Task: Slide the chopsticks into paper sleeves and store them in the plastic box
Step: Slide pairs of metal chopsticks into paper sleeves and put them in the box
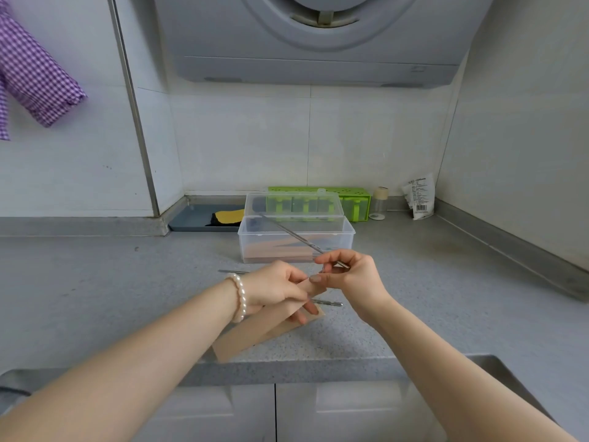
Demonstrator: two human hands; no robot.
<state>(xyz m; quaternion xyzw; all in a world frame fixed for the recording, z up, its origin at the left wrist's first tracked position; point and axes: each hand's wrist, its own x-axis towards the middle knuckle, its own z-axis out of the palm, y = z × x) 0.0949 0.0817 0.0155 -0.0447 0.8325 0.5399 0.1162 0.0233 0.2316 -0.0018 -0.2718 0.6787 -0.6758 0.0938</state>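
A grey speckled counter (414, 282) runs across the scene, and everything here is placed against the clear plastic box (296, 240) standing open near its middle. Above the box, on the tiled wall, hangs a grey range hood (318, 43). Far to the box's upper left hangs a purple checked cloth (35, 81). Just behind the box, touching the wall, stands a green holder (350, 199), and to the box's left lies a blue-grey tray (197, 218) with something yellow and black in it. To the box's right, against the wall, stand a small jar (379, 202) and a white packet (420, 196).

The box's lid (293, 204) stands raised at the back, and brown sleeved chopsticks seem to lie on its floor, though the plastic blurs them.

In front of the box both hands meet. The left hand (274, 287), with a pearl bracelet (239, 296) on the wrist, grips a brown paper sleeve (255, 333) with curled fingers; the sleeve slants down toward the counter's front edge. The right hand (350, 275) pinches a metal chopstick (293, 234) between thumb and fingers, near the sleeve's upper end; the stick rises leftward across the front of the box.

Two more metal chopsticks lie on the counter before the box: one (328, 303) below the hands, one (232, 272) left of them.
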